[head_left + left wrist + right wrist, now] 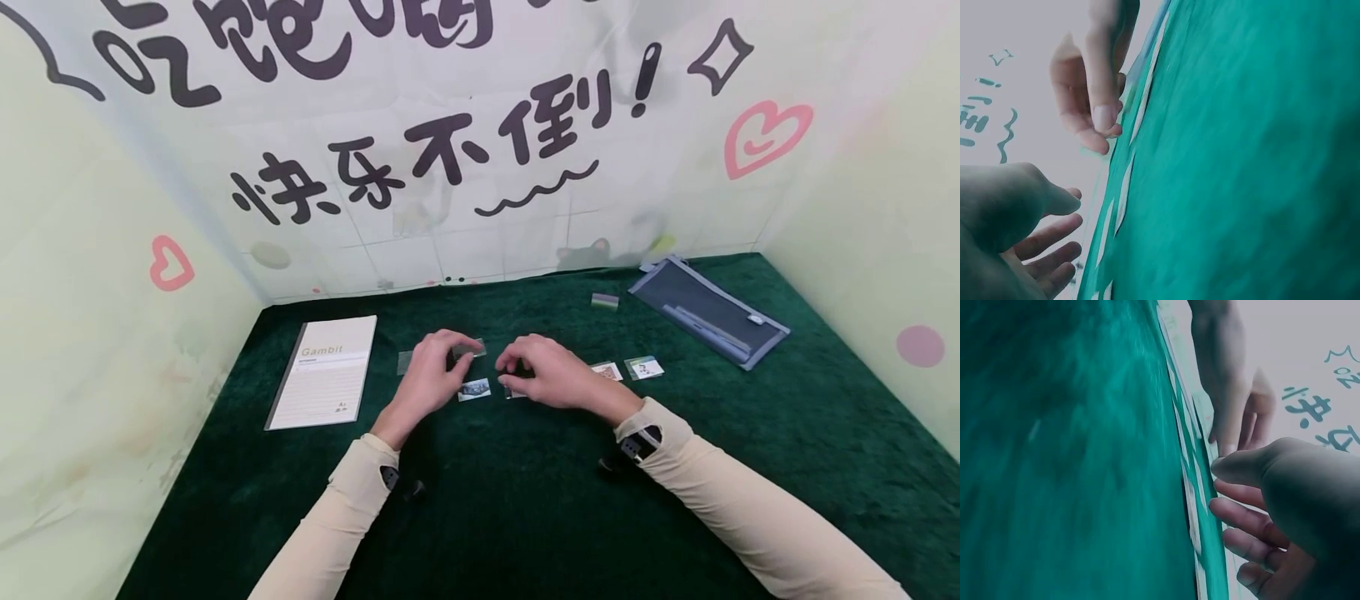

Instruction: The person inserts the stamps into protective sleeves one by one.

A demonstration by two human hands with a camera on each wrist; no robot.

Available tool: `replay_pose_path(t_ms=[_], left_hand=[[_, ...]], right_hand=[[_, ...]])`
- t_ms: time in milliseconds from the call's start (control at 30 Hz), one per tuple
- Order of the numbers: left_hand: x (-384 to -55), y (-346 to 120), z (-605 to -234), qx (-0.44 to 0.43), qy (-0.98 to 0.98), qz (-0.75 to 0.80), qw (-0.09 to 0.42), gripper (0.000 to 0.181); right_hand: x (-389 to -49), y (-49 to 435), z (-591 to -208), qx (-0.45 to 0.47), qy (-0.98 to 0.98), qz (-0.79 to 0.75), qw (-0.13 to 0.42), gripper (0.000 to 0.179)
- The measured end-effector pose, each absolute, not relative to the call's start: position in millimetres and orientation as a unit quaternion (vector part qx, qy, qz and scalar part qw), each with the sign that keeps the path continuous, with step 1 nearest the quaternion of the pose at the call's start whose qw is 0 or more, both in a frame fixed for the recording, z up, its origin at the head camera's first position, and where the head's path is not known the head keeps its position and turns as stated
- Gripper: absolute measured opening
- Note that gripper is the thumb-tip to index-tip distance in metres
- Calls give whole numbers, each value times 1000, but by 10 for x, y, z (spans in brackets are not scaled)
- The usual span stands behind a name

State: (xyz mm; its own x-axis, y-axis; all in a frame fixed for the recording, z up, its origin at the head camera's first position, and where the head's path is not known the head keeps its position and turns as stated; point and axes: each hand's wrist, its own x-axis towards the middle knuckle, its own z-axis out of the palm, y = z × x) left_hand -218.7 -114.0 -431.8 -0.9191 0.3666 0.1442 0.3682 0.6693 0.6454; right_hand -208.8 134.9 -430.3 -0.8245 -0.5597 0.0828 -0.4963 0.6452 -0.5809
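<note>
In the head view my left hand point(435, 371) hovers over small cards on the green cloth, thumb and index finger apart. Close to its fingertips are a clear-sleeved card point(480, 345) and a small picture card point(474, 389). A second clear sleeve point(405, 362) lies to its left, partly covered. My right hand point(551, 371) has its fingers loosely bent above another card point(513, 393), mostly hidden beneath it. Right of that hand lie a red-patterned card point(609, 371) and a white-and-green card point(645, 367). Nothing shows between the fingers of either hand point(1054, 244) point(1260, 519).
A notebook point(330, 375) lies on the left of the dark green cloth point(510, 517). At the back right are a small striped block point(604, 302) and a blue zip pouch point(705, 312) with pen-like items inside. Printed fabric walls point(450, 242) enclose the back and sides.
</note>
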Motion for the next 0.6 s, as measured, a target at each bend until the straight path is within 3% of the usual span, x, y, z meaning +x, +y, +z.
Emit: replay_pose_path(t_ms=[267, 600], left_hand=[[-2347, -1331, -4361, -182, -922, -341, -10, 27], [-2382, -1346, -4395, -177, -930, -320, -28, 34]], right_hand=[[-2051, 1064, -4339, -301, 912, -269, 78, 36], [-2068, 1027, -4381, -303, 885, -342, 89, 20]])
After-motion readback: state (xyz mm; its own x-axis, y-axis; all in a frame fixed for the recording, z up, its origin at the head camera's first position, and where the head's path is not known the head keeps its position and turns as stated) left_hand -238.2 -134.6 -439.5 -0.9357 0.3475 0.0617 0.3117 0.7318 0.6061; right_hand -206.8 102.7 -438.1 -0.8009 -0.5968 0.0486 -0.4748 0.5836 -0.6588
